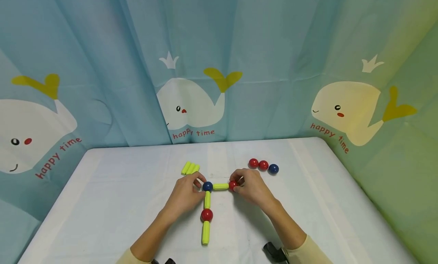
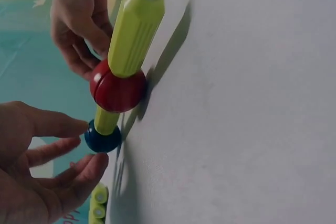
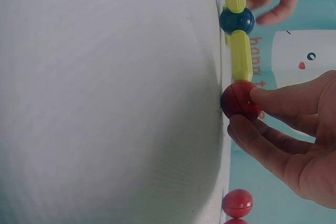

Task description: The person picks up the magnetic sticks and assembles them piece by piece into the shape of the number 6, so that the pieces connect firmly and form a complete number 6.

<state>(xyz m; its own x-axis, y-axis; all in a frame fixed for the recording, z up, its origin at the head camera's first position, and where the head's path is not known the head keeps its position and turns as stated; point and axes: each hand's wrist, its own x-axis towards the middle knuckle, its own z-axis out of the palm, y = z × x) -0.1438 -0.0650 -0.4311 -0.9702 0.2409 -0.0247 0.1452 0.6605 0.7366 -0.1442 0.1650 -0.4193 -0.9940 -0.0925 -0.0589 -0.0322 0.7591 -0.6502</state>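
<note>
In the head view my right hand (image 1: 252,185) pinches a red ball (image 1: 233,185) between thumb and fingers. A yellow-green rod (image 1: 220,186) joins that ball to a blue ball (image 1: 207,186). My left hand (image 1: 186,191) is beside the blue ball, fingers spread and fingertips right at its surface. From the blue ball a second rod (image 1: 207,200) runs toward the front to another red ball (image 1: 207,215), with a third rod (image 1: 205,233) beyond it. In the right wrist view the held red ball (image 3: 240,99) sits between thumb and fingertips.
Several loose yellow-green rods (image 1: 190,168) lie side by side behind my left hand. Behind my right hand, two red balls (image 1: 263,165) and a blue ball (image 1: 273,169) stand in a row. A whale-print curtain (image 1: 273,66) hangs along the back of the white table (image 1: 102,203).
</note>
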